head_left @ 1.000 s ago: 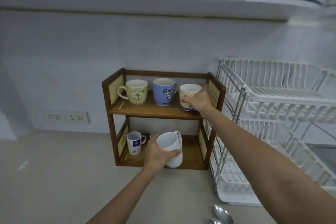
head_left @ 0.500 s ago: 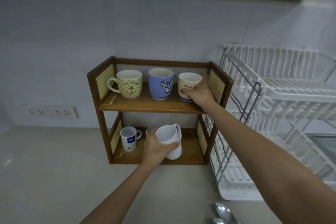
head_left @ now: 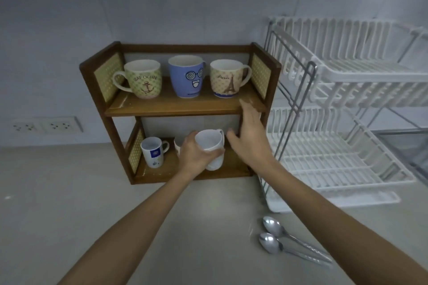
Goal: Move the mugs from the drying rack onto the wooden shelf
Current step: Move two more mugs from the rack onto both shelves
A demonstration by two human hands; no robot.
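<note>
A plain white mug (head_left: 211,146) sits tilted in the left hand (head_left: 195,157), whose fingers wrap its glossy body in front of the wooden shelf's (head_left: 180,105) lower level. That hand hides most of another cup (head_left: 177,146) behind it. The right hand (head_left: 251,136) is spread flat and holds nothing, just beside the mug. The white slatted drying rack (head_left: 347,122) is cut off at the right edge.

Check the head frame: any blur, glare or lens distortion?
Head view: dim, bluish light; right hand and white mug slightly motion-soft; small highlights on the spoons; wide-angle bowing tilts the wooden shelf and drying rack.
</note>
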